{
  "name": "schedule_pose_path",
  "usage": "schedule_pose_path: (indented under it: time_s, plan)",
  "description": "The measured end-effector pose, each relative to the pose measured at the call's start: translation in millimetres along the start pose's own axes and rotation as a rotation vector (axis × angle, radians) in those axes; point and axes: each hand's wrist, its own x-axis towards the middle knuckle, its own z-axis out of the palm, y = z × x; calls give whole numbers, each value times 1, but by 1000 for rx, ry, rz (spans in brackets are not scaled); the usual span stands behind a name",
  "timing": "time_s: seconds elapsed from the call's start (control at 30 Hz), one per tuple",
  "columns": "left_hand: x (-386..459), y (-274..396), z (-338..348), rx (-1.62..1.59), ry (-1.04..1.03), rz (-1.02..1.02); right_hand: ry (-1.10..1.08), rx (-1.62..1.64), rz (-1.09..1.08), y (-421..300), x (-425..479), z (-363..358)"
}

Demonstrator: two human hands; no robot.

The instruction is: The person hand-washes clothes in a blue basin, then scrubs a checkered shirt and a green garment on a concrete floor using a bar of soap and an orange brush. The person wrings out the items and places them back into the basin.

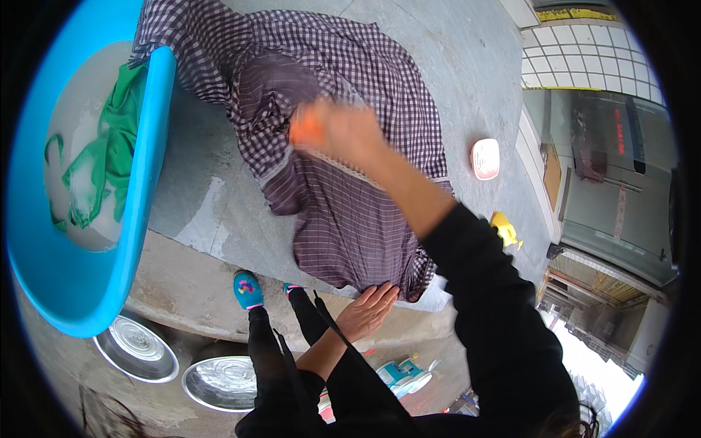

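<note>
My right hand point(342, 128) is closed around an orange object point(306, 127), blurred by motion and perhaps a scrubbing brush, pressed on a dark checked cloth point(350, 219). The cloth lies spread and partly bunched on grey paving, with a lace-like strip near its middle; one end hangs over the rim of a blue plastic tub point(156, 109). Flat on the cloth's near edge rests my left hand point(368, 312), fingers extended. In the tub, green cloth point(123, 115) sits in cloudy water.
Two metal basins point(137, 345) of water stand on the lower ground. A pale plastic box point(485, 159) and a yellow object point(504, 229) lie right of the cloth. Blue and white containers point(402, 378) stand near my legs. A step edge runs below the paving; glass doors are at right.
</note>
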Motion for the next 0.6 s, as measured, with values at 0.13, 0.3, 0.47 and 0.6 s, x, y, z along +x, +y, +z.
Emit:
schedule_pose_path:
  time_s: [0.13,0.3,0.47,0.6]
  plan:
    - [-5,-8,-21,-248,-32,-83,121,38,409,32,5,-32]
    - [14,-96,-107,-119,248,-262,-12,-27,1105,83,-182,-77]
    - [43,-175,-150,157,-4,-329,-201,-132,1374,91,-303,-81]
    - [37,-131,-107,-82,190,-321,-8,-282,1114,81,-321,-77]
